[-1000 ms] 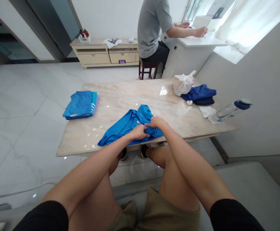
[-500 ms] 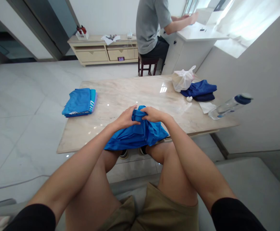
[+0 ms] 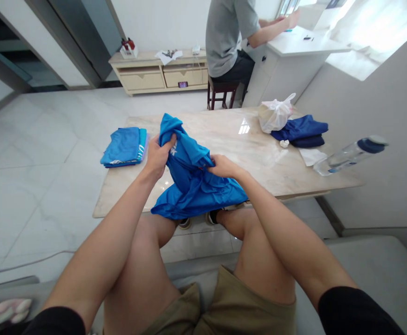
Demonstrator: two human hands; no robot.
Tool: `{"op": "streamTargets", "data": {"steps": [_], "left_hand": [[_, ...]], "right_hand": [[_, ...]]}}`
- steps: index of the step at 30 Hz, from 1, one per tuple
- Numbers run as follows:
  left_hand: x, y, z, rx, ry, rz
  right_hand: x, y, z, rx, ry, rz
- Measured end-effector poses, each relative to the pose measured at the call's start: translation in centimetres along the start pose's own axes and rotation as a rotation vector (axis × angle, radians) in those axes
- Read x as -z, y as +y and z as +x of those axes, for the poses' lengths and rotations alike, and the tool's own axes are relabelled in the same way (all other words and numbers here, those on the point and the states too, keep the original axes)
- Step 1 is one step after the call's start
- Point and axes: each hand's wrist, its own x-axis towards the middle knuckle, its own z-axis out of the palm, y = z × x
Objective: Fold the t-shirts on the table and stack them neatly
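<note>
Gripping a bright blue slick-looking garment (image 3: 193, 182) above the near edge of the counter, the left hand (image 3: 158, 158) is closed around a bunched fold, with the top of the cloth rising past it. The right hand (image 3: 224, 166) is nearly closed, its fingers (image 3: 215, 169) pinching a fold at the middle of the garment. The lower part of the garment spreads across the near edge of the pale veined marble counter (image 3: 245, 153), just above the person's knees.

To the left, a folded stack of blue cloth (image 3: 123, 148) lies close to the raised left hand. Far right on the counter sit a white plastic bag (image 3: 275, 115), dark navy folded clothing (image 3: 299, 132), a crumpled white tissue (image 3: 311, 157) and a clear plastic water bottle with a navy cap (image 3: 350, 156), lying on its side. Beyond the counter, a co-worker in a grey T-shirt (image 3: 224, 37) sits at a white desk (image 3: 304, 42).

The right hand's narrow pinch looks like the weak point, since slick fabric could slide out of it under any tug. The hem at the near edge could also slip off into the lap, and a wide swing to the left could topple the folded stack.
</note>
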Motion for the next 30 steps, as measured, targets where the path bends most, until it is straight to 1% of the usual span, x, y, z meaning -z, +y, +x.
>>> {"op": "streamTargets", "data": {"steps": [1,3,5,6,7,8,9,10,11,12,13,15,16,17,19,21,23,24,25,26,28,30], "left_hand": [[0.8,-0.4,0.4,0.013,0.050,-0.022],[2.7,-1.4,1.0,0.036,0.139,-0.034],[4.8,-2.5,1.5,0.082,0.201,-0.014],[5.9,-3.1,1.6,0.118,0.219,0.012],[6.9,-3.6,1.6,0.162,0.226,0.058],[7.7,-4.1,1.5,0.210,0.210,0.128],[8.4,-4.5,1.3,0.259,0.164,0.225],[8.9,-4.9,1.1,0.295,0.089,0.339],[9.1,-5.2,0.7,0.303,-0.007,0.458],[9.0,-5.4,0.4,0.274,-0.116,0.565],[8.6,-5.5,0.0,0.213,-0.223,0.646],[6.9,-5.5,-0.8,0.052,-0.405,0.705],[5.7,-5.3,-1.2,-0.006,-0.482,0.688],[4.3,-5.1,-1.5,-0.029,-0.555,0.646],[1.7,-4.6,-2.0,0.021,-0.696,0.508],[-0.4,-3.9,-2.4,0.134,-0.864,0.366],[-1.5,-3.1,-2.6,0.238,-1.016,0.307],[-1.7,-2.8,-2.6,0.259,-1.055,0.312],[-1.6,-2.5,-2.6,0.247,-1.056,0.337],[-1.4,-2.2,-2.5,0.205,-1.021,0.380],[-0.5,-1.8,-2.2,0.070,-0.880,0.497],[0.7,-1.5,-1.9,-0.042,-0.707,0.627]], "right_hand": [[0.3,0.4,0.2,-0.055,0.082,0.055],[1.2,1.2,0.8,-0.150,0.315,0.175],[2.2,1.9,1.3,-0.197,0.541,0.299],[2.7,2.1,1.5,-0.200,0.611,0.359],[3.1,2.2,1.5,-0.189,0.648,0.412],[3.4,2.2,1.5,-0.169,0.656,0.453],[3.6,2.1,1.3,-0.144,0.640,0.483],[3.7,1.8,0.9,-0.118,0.607,0.505],[3.7,1.4,0.5,-0.094,0.557,0.524],[3.6,0.9,0.1,-0.076,0.491,0.540],[3.5,0.4,-0.4,-0.061,0.407,0.553],[3.3,-0.9,-1.3,-0.032,0.208,0.574],[3.3,-1.5,-1.8,-0.016,0.102,0.578],[3.3,-2.2,-2.1,-0.003,0.004,0.582],[3.4,-3.2,-2.7,0.011,-0.136,0.609],[3.7,-3.8,-3.0,-0.006,-0.204,0.643],[4.0,-4.1,-3.1,-0.034,-0.200,0.648],[4.2,-4.0,-3.1,-0.047,-0.182,0.625],[4.3,-3.9,-3.1,-0.053,-0.160,0.576],[4.3,-3.7,-3.0,-0.050,-0.138,0.501],[4.0,-3.1,-3.0,-0.029,-0.130,0.297],[3.4,-2.4,-2.9,-0.006,-0.169,0.102]]}}
